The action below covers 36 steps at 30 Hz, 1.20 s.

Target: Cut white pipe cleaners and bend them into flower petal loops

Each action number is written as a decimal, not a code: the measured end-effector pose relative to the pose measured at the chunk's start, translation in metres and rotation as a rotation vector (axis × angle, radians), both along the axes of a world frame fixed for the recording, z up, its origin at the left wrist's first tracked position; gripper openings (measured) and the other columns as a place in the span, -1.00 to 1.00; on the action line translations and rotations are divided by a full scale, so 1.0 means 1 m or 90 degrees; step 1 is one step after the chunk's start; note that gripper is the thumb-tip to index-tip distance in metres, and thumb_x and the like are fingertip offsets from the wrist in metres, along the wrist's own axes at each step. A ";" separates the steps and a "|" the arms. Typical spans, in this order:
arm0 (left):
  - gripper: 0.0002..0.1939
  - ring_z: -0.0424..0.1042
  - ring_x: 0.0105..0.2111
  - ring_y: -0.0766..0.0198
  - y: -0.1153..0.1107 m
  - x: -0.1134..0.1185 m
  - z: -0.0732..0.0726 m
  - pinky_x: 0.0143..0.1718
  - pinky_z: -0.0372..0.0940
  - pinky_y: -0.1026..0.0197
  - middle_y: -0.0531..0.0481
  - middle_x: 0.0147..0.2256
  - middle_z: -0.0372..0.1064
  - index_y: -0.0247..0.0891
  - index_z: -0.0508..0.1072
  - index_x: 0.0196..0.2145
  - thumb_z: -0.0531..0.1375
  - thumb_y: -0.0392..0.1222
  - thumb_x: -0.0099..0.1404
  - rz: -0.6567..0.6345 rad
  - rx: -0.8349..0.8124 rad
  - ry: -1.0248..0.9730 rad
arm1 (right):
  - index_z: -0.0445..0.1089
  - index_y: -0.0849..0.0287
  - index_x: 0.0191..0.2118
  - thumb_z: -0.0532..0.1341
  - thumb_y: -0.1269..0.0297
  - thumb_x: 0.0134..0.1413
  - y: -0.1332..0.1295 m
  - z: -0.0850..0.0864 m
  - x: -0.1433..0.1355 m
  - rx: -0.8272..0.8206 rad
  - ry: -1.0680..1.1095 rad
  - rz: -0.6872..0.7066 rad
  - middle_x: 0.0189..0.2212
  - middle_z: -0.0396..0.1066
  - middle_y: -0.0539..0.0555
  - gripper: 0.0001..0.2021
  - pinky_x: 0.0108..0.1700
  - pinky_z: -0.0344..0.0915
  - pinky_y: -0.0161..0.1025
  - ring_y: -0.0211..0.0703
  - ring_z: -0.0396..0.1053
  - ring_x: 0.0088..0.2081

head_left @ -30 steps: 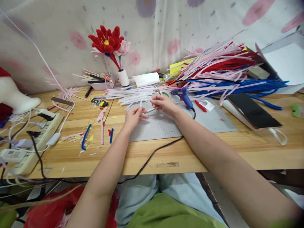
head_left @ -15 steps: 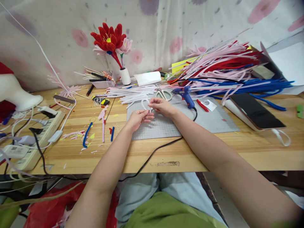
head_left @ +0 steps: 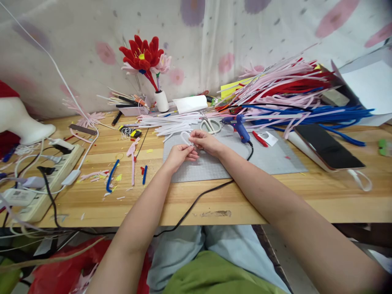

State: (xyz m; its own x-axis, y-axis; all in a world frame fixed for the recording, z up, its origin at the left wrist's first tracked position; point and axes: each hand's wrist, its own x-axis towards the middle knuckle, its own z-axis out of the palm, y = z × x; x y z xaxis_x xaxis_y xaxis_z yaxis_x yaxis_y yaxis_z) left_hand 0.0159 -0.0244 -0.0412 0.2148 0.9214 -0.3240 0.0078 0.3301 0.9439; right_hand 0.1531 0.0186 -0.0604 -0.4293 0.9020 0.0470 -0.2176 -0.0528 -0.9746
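A white pipe cleaner [head_left: 184, 136], bent into a loop, is held above a grey cutting mat [head_left: 211, 165]. My left hand [head_left: 180, 157] pinches its lower end between thumb and forefinger, the other fingers loosely extended. From the right, my right hand [head_left: 204, 142] grips the same loop at its side, fingertips close to the left thumb; part of the piece is hidden by the fingers. Behind the hands lie a bundle of white pipe cleaners [head_left: 171, 121] and a pair of scissors [head_left: 210, 125]. A blue glue gun [head_left: 239, 127] rests on the mat to the right.
A black cord [head_left: 199, 197] crosses the table front. Left are a power strip [head_left: 58, 181] with cables and scattered scraps. A red flower [head_left: 142, 53] stands in a white holder [head_left: 161, 101]. Coloured pipe cleaners [head_left: 284, 85] pile up back right, near a phone [head_left: 329, 146].
Both hands stay close together on the loop. My right hand has shifted slightly down and left, and the loop leans a little more to the left. The camera view has moved slightly.
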 end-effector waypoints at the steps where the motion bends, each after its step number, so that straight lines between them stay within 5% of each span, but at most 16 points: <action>1: -0.86 0.39 -0.61 0.43 0.000 0.000 0.000 -0.49 0.32 0.34 0.04 -0.58 0.38 -0.39 0.36 -0.47 0.11 -0.33 0.23 -0.005 0.006 0.004 | 0.24 0.20 -0.46 0.35 0.13 -0.25 0.000 0.000 0.001 -0.015 0.014 0.010 -0.69 0.11 -0.17 -0.67 -0.63 -0.10 -0.44 -0.48 0.00 -0.67; 8: -0.79 0.33 -0.66 0.46 -0.003 -0.006 0.001 -0.50 0.32 0.32 0.13 -0.61 0.29 -0.36 0.32 -0.47 0.22 -0.14 0.14 -0.126 0.002 -0.032 | 0.39 0.17 -0.17 0.29 0.19 -0.08 -0.001 0.007 0.007 -0.127 0.173 0.058 -0.28 0.41 0.03 -0.69 -0.60 0.06 -0.46 -0.43 0.22 -0.51; 12: -0.72 0.35 -0.63 0.43 -0.004 -0.007 0.000 -0.47 0.34 0.29 0.17 -0.62 0.24 -0.33 0.29 -0.45 0.25 -0.07 0.08 -0.187 -0.016 -0.038 | 0.43 0.24 -0.22 0.22 0.31 0.01 0.000 0.008 0.007 -0.167 0.155 0.048 -0.29 0.45 0.09 -0.81 -0.56 0.15 -0.46 -0.40 0.25 -0.48; 20: -0.75 0.33 -0.63 0.44 -0.004 -0.006 -0.001 -0.47 0.33 0.28 0.17 -0.62 0.22 -0.31 0.29 -0.44 0.23 -0.09 0.11 -0.152 -0.007 -0.032 | 0.44 0.26 -0.35 0.24 0.24 0.02 0.007 -0.001 0.008 -0.202 0.179 0.041 -0.32 0.47 0.12 -0.83 -0.33 0.33 -0.38 -0.32 0.36 -0.35; 28: -0.82 0.35 -0.63 0.42 -0.005 -0.004 0.000 -0.48 0.34 0.30 0.17 -0.63 0.22 -0.33 0.30 -0.42 0.19 -0.15 0.17 -0.155 -0.006 -0.023 | 0.38 0.26 -0.46 0.32 0.35 -0.12 0.009 -0.001 0.009 -0.201 0.196 -0.011 -0.50 0.39 -0.03 -0.88 -0.52 0.20 -0.47 -0.44 0.23 -0.54; 36: -0.80 0.39 -0.59 0.42 -0.004 -0.002 -0.002 -0.51 0.32 0.34 0.13 -0.61 0.28 -0.34 0.28 -0.43 0.21 -0.16 0.15 -0.150 0.001 0.005 | 0.28 0.27 -0.54 0.33 0.41 -0.20 0.011 0.004 0.008 -0.187 0.178 -0.060 -0.56 0.33 -0.02 -0.82 -0.69 -0.18 -0.50 -0.50 0.02 -0.63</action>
